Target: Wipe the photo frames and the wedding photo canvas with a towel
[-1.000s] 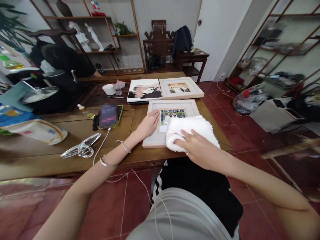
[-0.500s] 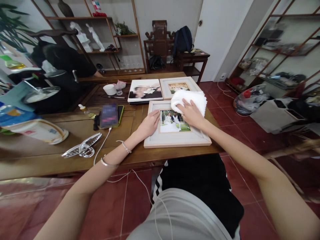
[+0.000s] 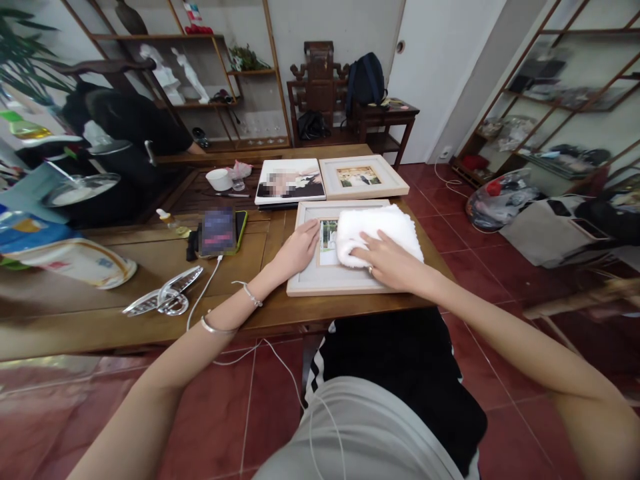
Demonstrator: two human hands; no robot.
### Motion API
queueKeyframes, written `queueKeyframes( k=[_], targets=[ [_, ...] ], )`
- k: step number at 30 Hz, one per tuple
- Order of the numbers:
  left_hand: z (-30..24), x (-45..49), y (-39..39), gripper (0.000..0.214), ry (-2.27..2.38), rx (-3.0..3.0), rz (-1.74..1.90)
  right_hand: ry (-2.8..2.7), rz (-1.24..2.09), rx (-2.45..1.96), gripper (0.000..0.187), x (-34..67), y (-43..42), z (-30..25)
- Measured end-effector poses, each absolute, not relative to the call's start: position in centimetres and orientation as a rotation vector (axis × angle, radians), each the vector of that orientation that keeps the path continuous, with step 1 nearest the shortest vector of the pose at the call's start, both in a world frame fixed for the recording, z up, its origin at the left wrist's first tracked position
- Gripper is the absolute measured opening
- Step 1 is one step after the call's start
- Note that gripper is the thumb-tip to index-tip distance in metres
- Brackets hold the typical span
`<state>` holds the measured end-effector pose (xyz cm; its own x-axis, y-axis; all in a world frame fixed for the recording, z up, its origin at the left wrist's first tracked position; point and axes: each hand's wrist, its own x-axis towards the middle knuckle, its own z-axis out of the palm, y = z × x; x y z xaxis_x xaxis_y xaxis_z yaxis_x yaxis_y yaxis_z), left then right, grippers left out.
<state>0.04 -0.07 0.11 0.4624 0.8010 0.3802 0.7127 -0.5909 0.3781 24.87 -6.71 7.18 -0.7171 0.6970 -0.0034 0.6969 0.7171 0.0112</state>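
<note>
Blue-and-white pack: the pack (image 3: 70, 257) is lying at the far left of the wooden surface (image 3: 250, 293).
Hair clip: a clear, shiny clip (image 3: 165, 291) is resting nearer the front edge, just beside a white cable (image 3: 204, 292).
Phone: a phone with a green edge (image 3: 241, 230) is lying farther back.
White cup: the cup (image 3: 220, 179) is standing behind the phone.
Loose picture: a white-edged print (image 3: 289, 193) is lying behind the near frame, side by side with another framed photo.
Left hand: the hand (image 3: 299, 250) is resting flat on the near frame's left border, fingers extended and close together, seemingly steadying it.
Near frame: the pale wooden frame (image 3: 309, 281) is lying face up at the front of the surface, only the left part of its photo (image 3: 327, 243) showing.
Other framed photo: the second frame (image 3: 397, 183) is lying behind, uncovered.
White cloth: the cloth (image 3: 383, 223) is now covering the photo's right part and the right border; half a second ago it was sitting higher, leaving the photo visible. The wiping seems to be ranging across the frame.
Right hand: the hand (image 3: 390, 262) is clamping the cloth, fingers pressing into it.
</note>
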Motion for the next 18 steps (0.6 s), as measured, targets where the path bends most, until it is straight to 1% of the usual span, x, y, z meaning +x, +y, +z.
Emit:
queueKeyframes(
  k=[5, 8, 13, 18],
  targets=[
    [0.1, 0.0, -0.1, 0.046, 1.349, 2.535, 0.789, 2.913, -0.172, 1.078, 0.048, 24.8, -12.1, 9.4],
    [0.0, 0.0, 0.0, 0.045, 1.345, 2.536, 0.792, 2.971, -0.208, 1.033, 0.049, 24.2, -13.2, 9.4],
    [0.1, 0.0, 0.0, 0.044, 1.326, 2.542, 0.799, 2.986, -0.109, 1.152, 0.057, 23.7, -9.7, 6.8],
    [0.3, 0.1, -0.1, 0.045, 1.341, 2.545, 0.78, 2.98, 0.104, 1.338, 0.057, 24.8, -4.1, 4.8]
  ],
)
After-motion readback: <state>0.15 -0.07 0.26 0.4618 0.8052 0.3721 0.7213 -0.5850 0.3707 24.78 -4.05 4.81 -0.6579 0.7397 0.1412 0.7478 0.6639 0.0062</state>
